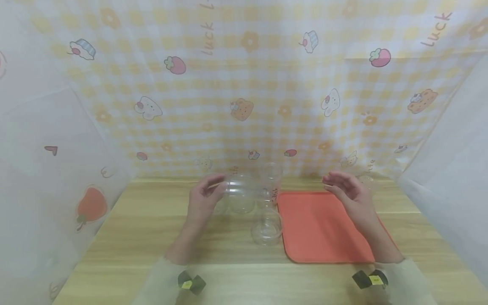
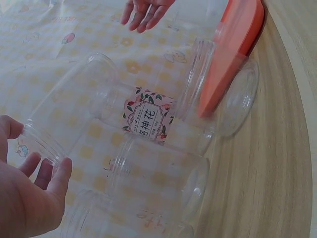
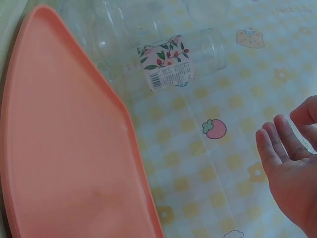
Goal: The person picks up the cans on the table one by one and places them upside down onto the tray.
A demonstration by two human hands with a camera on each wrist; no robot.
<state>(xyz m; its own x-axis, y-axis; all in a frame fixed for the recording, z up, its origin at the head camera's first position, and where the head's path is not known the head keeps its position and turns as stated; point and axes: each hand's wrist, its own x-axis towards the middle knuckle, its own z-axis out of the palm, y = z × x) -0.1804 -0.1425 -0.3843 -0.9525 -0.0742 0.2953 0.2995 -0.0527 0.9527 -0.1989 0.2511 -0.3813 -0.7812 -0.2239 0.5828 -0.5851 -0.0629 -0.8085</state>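
My left hand [image 1: 203,199] grips a clear plastic jar [image 2: 74,99] by its threaded mouth. In the head view the jar lies sideways in the air, its body pointing right. Below and beside it, several similar clear jars stand on the table, among them a jar with a pink floral label [image 2: 148,116] and a front jar [image 1: 266,231] beside the tray. Over the back right part of the orange-red tray [image 1: 312,228], my right hand [image 1: 352,197] hovers with relaxed fingers, holding nothing. The see-through walls overlap, so some jar outlines are hard to separate.
The wooden table [image 1: 152,237] runs back to a yellow checked cloth [image 1: 244,84] printed with cartoons. White cloth walls [image 1: 76,169] stand at both sides. Behind my right hand, a faint clear object [image 1: 367,182] is partly visible near the table's back edge.
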